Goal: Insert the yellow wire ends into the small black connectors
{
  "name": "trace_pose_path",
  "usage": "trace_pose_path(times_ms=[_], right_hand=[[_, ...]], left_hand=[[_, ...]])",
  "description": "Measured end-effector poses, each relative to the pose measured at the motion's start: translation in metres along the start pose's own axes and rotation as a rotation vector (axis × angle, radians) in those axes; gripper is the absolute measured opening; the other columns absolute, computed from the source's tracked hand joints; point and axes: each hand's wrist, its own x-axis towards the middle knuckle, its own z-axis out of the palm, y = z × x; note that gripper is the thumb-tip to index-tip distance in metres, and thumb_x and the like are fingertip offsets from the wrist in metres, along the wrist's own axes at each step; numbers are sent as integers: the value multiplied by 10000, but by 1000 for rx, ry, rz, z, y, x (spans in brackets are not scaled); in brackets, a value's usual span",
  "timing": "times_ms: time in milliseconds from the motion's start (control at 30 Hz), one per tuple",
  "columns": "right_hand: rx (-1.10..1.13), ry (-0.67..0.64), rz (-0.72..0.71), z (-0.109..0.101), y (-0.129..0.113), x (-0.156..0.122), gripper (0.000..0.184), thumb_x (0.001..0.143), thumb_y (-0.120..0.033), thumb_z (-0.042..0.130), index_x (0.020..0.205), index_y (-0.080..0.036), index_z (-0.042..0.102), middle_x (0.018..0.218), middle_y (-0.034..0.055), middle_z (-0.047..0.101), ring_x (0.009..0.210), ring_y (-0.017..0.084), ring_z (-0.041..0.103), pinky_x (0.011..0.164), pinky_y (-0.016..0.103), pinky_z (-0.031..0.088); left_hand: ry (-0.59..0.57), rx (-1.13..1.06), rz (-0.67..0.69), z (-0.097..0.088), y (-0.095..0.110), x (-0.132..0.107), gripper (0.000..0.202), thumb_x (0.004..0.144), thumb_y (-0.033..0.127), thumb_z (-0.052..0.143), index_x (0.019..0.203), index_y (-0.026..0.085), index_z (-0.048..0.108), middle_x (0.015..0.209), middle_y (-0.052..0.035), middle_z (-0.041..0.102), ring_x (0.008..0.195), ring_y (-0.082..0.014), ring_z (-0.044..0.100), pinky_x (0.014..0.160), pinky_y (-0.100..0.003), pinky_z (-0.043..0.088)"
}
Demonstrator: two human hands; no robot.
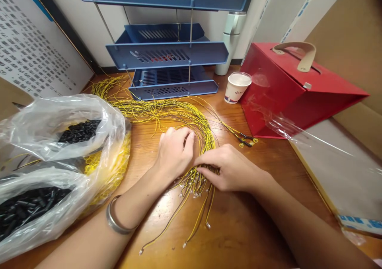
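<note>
A long bundle of thin yellow and black wires (167, 109) curves across the wooden table, its near ends fanning out with small white connectors (195, 191). My left hand (176, 151) is closed at the left side of the bundle, thumb pressed to the curled fingers; whatever they hold is hidden. From the right, my right hand (228, 167) pinches at the wires just above the connectors, fingertips close to my left hand. Several wires stick out toward me, ending in white plugs (184, 245). A few wires with black sleeves and yellow ring ends (249, 141) lie to the right.
Clear plastic bags (119, 117) at left hold black sleeves (32, 205) and yellow rings (110, 173). A blue tiered tray (167, 56) stands behind, with a pale green flask (228, 42), paper cup (237, 88) and red box (274, 90) to its right.
</note>
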Motion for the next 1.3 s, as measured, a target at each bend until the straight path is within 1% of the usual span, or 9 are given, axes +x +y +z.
trace_pose_path(times_ms=[100, 300, 400, 533, 867, 1067, 1133, 1200, 1300], right_hand=[[-30, 52, 21, -1, 6, 0, 163, 884, -198, 542, 835, -183, 697, 752, 2, 717, 642, 111, 612, 607, 238, 373], [-35, 199, 6, 2, 5, -2, 148, 895, -218, 546, 845, -175, 679, 644, -20, 667, 521, 78, 533, 547, 239, 325], [11, 105, -122, 10, -11, -1, 135, 877, -243, 556, 828, -193, 671, 685, -25, 679, 596, 97, 573, 560, 257, 326], [-84, -54, -236, 23, -34, 3, 195, 846, -222, 519, 673, -205, 608, 607, -38, 615, 561, 112, 500, 521, 290, 266], [-31, -195, -130, 9, -40, 3, 157, 783, -222, 555, 641, -192, 495, 631, -43, 597, 580, 101, 447, 530, 279, 244], [-76, -237, -163, 14, -42, 4, 171, 837, -165, 521, 670, -193, 547, 622, -30, 622, 545, 107, 461, 517, 282, 237], [-6, -185, -145, 15, -40, 4, 167, 875, -178, 516, 731, -198, 599, 626, -35, 632, 550, 102, 489, 525, 266, 269], [102, -41, -119, 15, -37, 3, 146, 911, -202, 521, 822, -200, 637, 647, -41, 641, 557, 87, 512, 542, 240, 310], [173, 357, -42, 13, -28, 4, 90, 923, -213, 553, 906, -190, 638, 565, -78, 533, 469, 52, 428, 512, 206, 313]], left_hand=[[-18, -16, -8, -1, 1, 0, 322, 971, 300, 395, 815, 202, 659, 804, -42, 697, 783, -214, 542, 745, -357, 373], [-33, -69, -39, -3, 3, 0, 345, 975, 298, 365, 827, 197, 660, 817, -45, 704, 790, -205, 558, 762, -343, 380], [-24, -94, -71, -3, 3, 1, 350, 975, 306, 359, 828, 194, 656, 819, -46, 705, 802, -207, 569, 769, -343, 385], [-7, -99, -92, -3, 5, 2, 348, 974, 308, 369, 806, 195, 652, 804, -42, 703, 812, -210, 579, 777, -346, 389], [19, -202, -128, -1, 1, 2, 308, 968, 305, 409, 796, 206, 643, 802, -18, 696, 843, -208, 591, 799, -351, 414], [23, -238, -145, 1, 1, 1, 299, 959, 294, 423, 798, 200, 656, 797, -29, 692, 837, -205, 601, 796, -353, 428], [40, -303, -154, 2, -2, 2, 294, 956, 300, 431, 796, 198, 656, 781, -25, 686, 805, -193, 606, 775, -340, 433], [77, -394, -183, 2, -5, 4, 297, 955, 327, 438, 799, 195, 653, 739, -17, 672, 738, -175, 600, 726, -319, 431], [160, -547, -223, 0, -7, 7, 290, 952, 338, 444, 829, 181, 654, 673, -7, 633, 662, -154, 575, 677, -298, 420]])
